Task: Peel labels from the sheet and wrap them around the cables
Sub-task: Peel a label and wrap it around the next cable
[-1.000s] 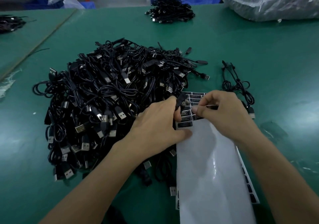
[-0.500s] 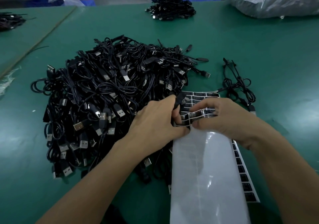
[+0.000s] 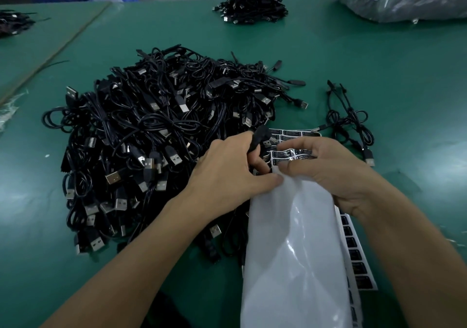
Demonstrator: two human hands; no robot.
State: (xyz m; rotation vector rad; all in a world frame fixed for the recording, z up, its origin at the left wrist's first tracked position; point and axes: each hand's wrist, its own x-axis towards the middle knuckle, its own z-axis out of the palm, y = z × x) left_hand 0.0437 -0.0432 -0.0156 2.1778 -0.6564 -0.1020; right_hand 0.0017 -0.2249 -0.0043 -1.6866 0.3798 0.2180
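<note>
Head view: right hand (image 3: 328, 176) has lifted pinched labels (image 3: 290, 153) off the sheet (image 3: 290, 252) (pile's (image 3: 151, 138) five o'clock); left hand (image 3: 227, 173) grips a cable (image 3: 256, 139), so wrapping looks next.

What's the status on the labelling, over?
Left hand grips a cable end, thumb on the label sheet. Right hand pinches the top labels. None on the cable yet. Cable pile close left, not blocking.
</note>
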